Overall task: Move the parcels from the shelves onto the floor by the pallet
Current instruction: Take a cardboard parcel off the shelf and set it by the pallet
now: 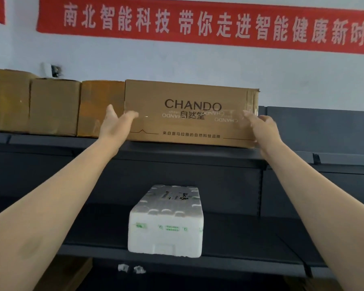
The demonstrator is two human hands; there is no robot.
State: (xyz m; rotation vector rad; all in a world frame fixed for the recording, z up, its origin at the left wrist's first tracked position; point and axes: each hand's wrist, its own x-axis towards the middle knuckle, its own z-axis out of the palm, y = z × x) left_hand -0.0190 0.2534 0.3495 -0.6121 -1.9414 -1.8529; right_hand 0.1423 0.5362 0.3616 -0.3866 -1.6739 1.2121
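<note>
Reaching: both bare arms stretch up and forward toward the top shelf (pixel 177 153), one at each end of a long carton (pixel 189 91).
Left hand (pixel 115 122): spread, palm turned inward, fingers (pixel 130 115) straight and lying over the carton's left front edge — blur hides whether they touch it.
Right hand (pixel 264 124): also spread, its back toward the camera, fingers straight over the front face near the right end; whether they touch cannot be told either.
Long carton: brown cardboard printed CHANDO, standing on the top shelf with its front bottom edge at the shelf's lip and its left end just beside the next box.
Other cartons (pixel 55 106): three plain brown ones in a row on the same shelf, to the left, side by side.
Foam box (pixel 166 219): white, lid on, lying lengthwise on the lower shelf (pixel 240 238), below and between the arms — its near end at the shelf's front edge.
Scraps (pixel 132 269): two small white bits beneath that shelf.
Banner (pixel 198 22): red with white characters, across the pale wall above the shelves.
</note>
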